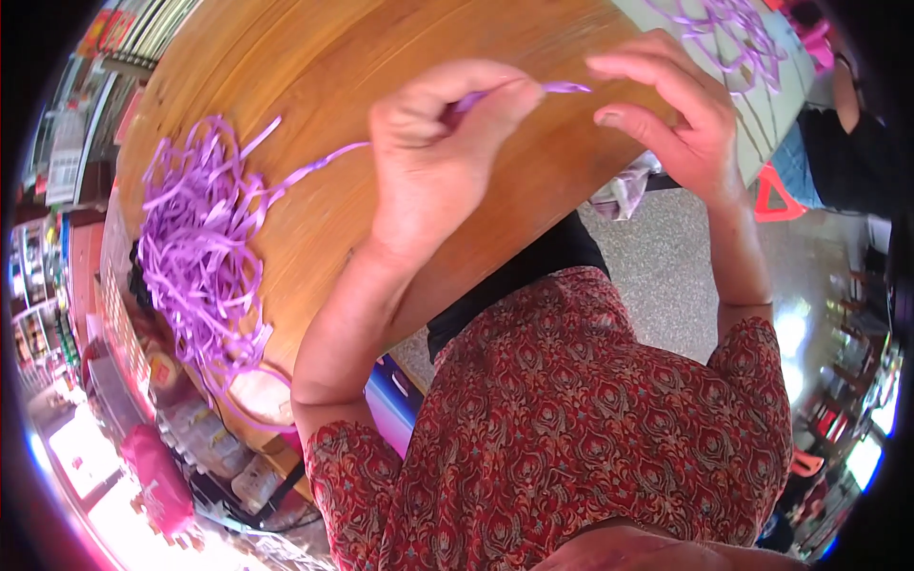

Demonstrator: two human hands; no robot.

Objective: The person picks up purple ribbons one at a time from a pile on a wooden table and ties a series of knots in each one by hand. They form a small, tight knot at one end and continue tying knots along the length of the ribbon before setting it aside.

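Observation:
My left hand (443, 133) is closed over the wooden table, pinching a purple ribbon (328, 160) between thumb and fingers. A short twisted end of the ribbon sticks out past the fingertips toward the right. Its other side runs left into a large tangled heap of purple ribbon (200, 238) at the table's left side. To the right, my right hand (671, 109) is raised with thumb and fingers apart and nothing between them, a little way from the ribbon's tip. What lies inside the curled left fingers is partly hidden.
The wooden table (286, 57) spreads in front of me. More purple ribbon lies on a pale table (647, 14) at the upper right, near another person's arm (845, 95). A red stool (779, 198) stands there. Shelves and a pink object (157, 481) line the left.

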